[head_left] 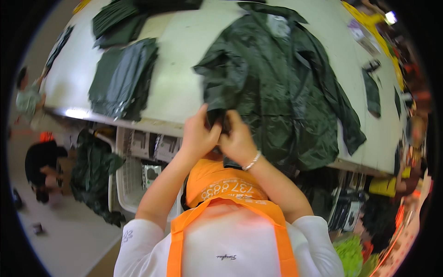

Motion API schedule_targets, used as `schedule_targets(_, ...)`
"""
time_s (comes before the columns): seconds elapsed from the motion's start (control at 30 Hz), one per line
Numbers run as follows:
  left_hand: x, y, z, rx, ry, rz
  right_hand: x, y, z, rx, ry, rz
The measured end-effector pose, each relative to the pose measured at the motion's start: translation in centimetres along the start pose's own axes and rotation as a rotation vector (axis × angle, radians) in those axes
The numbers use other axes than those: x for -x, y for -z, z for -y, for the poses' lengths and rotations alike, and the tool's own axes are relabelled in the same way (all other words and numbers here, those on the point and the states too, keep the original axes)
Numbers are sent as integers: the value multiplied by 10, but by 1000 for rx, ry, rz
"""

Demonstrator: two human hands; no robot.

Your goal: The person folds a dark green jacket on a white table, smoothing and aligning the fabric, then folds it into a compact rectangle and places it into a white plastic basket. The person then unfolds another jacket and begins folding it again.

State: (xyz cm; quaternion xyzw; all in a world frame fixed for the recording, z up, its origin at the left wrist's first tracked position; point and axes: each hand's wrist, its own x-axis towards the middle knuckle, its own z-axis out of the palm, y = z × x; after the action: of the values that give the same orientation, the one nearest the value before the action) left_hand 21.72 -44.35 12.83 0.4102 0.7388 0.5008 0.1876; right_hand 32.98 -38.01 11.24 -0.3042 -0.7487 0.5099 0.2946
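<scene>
A dark green jacket [281, 92] with a shiny surface lies spread on the white table, its collar at the far side and its lower hem near me. Over the table's near edge, my left hand [201, 129] and my right hand [237, 138] come close together at the jacket's left sleeve side. Both hands pinch dark fabric there, which looks like the sleeve's cuff end. The fingertips are partly hidden by the cloth and slightly blurred. A bracelet [252, 160] circles my right wrist.
Folded dark green garments [123, 78] are stacked on the white table [173, 69], left of the jacket. Below its edge stands a white basket [127, 184] holding packages. Green cloth [92, 171] hangs beside it. Two people are at the left; a small dark piece [371, 92] lies right.
</scene>
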Motion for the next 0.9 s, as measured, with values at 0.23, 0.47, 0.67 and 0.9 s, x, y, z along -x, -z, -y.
schedule_targets(0.23, -17, 52, 89, -291, -217, -47, 27, 69, -32, -126, -177, 91)
schedule_targets(0.47, 52, -43, -18, -465, -448, 202, 56, 272, -144, 588, -342, -460)
schedule_targets(0.67, 71, -214, 1, -640, -147, 450, 101, 554, -290, 341, -489, -958)
schedule_targets(0.9, 27, -231, 30, -1179, 15, 318, 173, 785, -429, 869, -742, -791)
